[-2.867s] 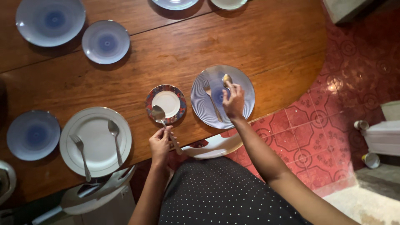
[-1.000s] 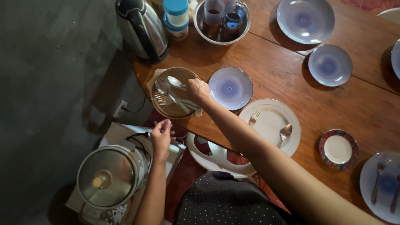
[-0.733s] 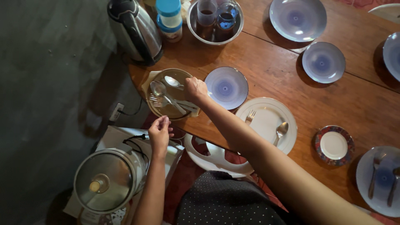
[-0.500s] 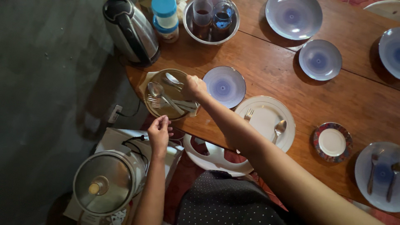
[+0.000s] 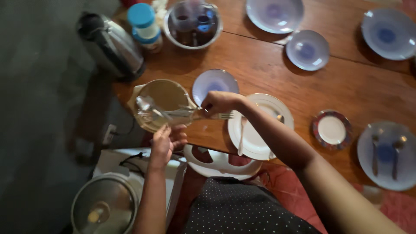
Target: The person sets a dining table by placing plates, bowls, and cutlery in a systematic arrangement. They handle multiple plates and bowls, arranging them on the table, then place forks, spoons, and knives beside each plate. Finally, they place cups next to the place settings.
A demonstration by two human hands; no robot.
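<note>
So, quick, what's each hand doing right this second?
Left hand: fingers at the near rim of the cutlery dish; grip cannot be told.
Right hand: closed on a fork by the dish.

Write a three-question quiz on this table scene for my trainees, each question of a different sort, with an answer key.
1. True or false: the right hand holds a fork by the glass dish.
2. Which thing does the left hand touch? A. the electric kettle B. the near rim of the glass dish C. the large white plate
3. Fill in: the blue-and-grey plate at the right edge of the table carries two pieces of ____.

Key
1. True.
2. B.
3. Cutlery; blur hides which kinds.
</note>
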